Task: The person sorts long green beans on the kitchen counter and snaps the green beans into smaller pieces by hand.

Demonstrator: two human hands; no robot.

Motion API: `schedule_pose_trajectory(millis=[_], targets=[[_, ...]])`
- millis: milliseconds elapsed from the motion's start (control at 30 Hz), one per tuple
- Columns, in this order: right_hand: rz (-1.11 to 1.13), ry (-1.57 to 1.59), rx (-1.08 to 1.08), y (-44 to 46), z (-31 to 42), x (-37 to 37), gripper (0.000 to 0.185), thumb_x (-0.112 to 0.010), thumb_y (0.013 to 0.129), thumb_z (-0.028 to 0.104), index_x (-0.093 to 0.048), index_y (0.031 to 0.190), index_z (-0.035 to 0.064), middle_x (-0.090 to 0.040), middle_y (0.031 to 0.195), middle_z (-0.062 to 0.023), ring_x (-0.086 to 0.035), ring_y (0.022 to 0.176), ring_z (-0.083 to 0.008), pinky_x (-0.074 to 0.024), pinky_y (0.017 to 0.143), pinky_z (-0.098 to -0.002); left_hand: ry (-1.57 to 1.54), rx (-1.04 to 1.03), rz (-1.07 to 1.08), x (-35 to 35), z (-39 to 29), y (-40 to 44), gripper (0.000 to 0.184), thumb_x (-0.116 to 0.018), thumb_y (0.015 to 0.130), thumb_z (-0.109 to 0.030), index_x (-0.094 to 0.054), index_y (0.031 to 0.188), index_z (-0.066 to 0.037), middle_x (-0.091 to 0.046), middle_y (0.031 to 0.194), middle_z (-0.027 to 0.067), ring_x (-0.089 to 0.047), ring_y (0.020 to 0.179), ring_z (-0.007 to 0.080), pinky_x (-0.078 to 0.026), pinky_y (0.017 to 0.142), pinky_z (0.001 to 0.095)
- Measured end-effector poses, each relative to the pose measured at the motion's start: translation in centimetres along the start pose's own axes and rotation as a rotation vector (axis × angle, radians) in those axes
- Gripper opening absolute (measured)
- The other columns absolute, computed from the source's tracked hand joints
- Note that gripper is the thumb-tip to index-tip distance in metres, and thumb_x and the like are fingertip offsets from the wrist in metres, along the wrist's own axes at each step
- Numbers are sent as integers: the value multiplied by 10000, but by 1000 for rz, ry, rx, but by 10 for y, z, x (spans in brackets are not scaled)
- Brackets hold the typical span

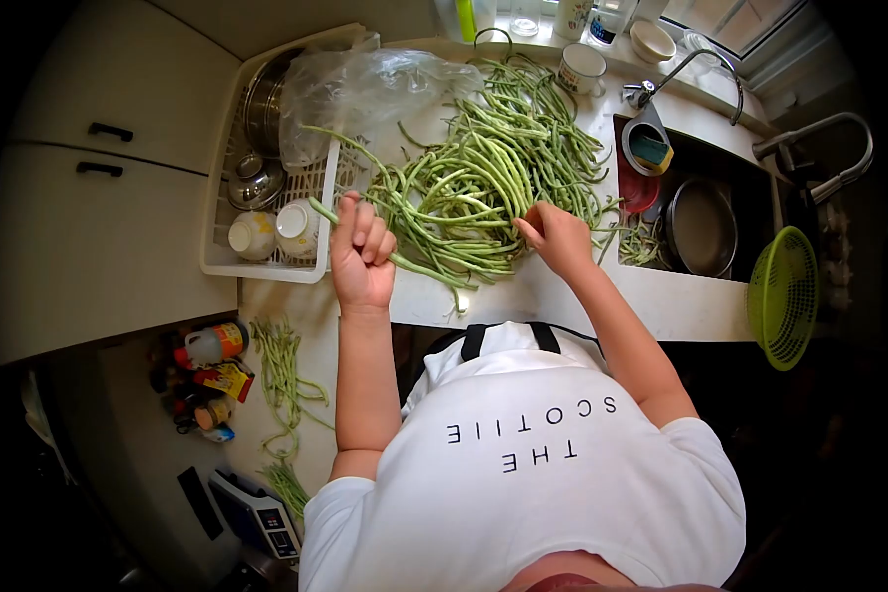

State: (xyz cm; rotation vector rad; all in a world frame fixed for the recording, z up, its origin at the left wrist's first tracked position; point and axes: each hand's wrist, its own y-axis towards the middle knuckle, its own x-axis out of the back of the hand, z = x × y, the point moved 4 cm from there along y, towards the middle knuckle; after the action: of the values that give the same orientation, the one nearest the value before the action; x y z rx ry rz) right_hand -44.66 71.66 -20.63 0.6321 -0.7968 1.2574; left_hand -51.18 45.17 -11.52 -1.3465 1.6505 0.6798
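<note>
A big tangled heap of green yardlong beans (pixel 483 168) lies on the white counter in front of me. My left hand (pixel 363 259) is closed around a yardlong bean (pixel 419 268), raised at the heap's left side; one end sticks out past the fingers towards the dish rack. My right hand (pixel 560 240) touches the heap's right side, its thumb and fingers pinched together. What sits between those fingertips, if anything, is too small to make out. A short pale scrap (pixel 462 301) rests near the counter's front edge.
A white dish rack (pixel 328 212) with bowls and a clear plastic bag (pixel 375 89) stands left. The sink on the right holds a pan (pixel 702 227) and bean scraps (pixel 641 242). A green colander (pixel 783 298) is beside it. More beans (pixel 281 375) and a scale (pixel 257 515) are lower left.
</note>
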Motion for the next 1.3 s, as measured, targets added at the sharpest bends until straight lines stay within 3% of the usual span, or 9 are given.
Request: schedule_pose_trajectory(millis=[433,500,633,733,833,867,900,1000,1300], targets=[[105,110,-1,2,-26,-3,204,-729,806,201,-645,955,89,-673,712,-44,-655,638,-211,-502,596,-350,457,172,-100,0,38,-11,252,-483,1033,-191,-569,1198,-20,-452,662,-25,-328,464,36,-254,407,183],[122,857,-164,2,-32,-4,240,-711,851,162,-646,1043,35,-629,735,10,-571,617,-83,-441,565,-236,509,171,-58,-4,46,-11,274,-488,1031,-189,-578,1221,-12,-522,724,-10,-401,531,37,-310,446,173],[295,1299,-289,-10,6,41,222,-670,881,101,-648,1083,12,-584,784,42,-517,665,-38,-402,597,-187,1141,-14,77,-33,61,-12,318,-491,1014,-170,-581,1300,-62,-632,1072,59,-597,908,142,-496,803,281],[389,1495,-305,-21,31,51,223,-671,871,87,-617,1083,43,-594,867,27,-538,714,-34,-421,606,-194,1688,-447,622,-70,81,-17,366,-496,961,-99,-584,1316,-92,-577,1261,100,-537,1202,289,-201,1167,486],[481,1691,-266,-28,45,60,179,-675,890,113,-562,1023,75,-600,934,10,-565,734,-52,-481,644,-225,1660,-304,699,-64,95,-13,383,-504,924,-51,-592,1293,-104,-602,1137,114,-567,1113,290,-153,1176,517],[481,1671,-258,-30,46,60,160,-665,898,115,-551,1005,76,-603,921,3,-565,734,-58,-485,647,-233,1706,-319,686,-62,95,-12,437,-530,831,28,-630,1234,-106,-588,955,111,-578,970,292,-338,1079,469],[480,1651,-251,-32,47,61,145,-655,907,117,-541,987,77,-605,908,-4,-566,734,-64,-488,649,-240,1706,-319,694,-63,94,-13,437,-530,831,28,-630,1234,-106,-588,955,111,-578,970,292,-338,1079,469],[439,1462,-174,-35,47,75,195,-539,995,218,-589,1043,36,-639,854,-39,-580,721,-83,-501,680,-250,1786,-499,609,-71,85,-16,486,-547,694,114,-693,1107,-97,-543,782,71,-553,769,259,-448,655,386],[448,1219,-109,-43,45,82,418,-403,1047,306,-622,1149,-35,-682,838,-106,-637,723,-148,-518,702,-274,1888,-511,571,-81,75,-26,437,-607,713,94,-690,1092,-109,-534,766,72,-564,728,251,-460,626,377]])
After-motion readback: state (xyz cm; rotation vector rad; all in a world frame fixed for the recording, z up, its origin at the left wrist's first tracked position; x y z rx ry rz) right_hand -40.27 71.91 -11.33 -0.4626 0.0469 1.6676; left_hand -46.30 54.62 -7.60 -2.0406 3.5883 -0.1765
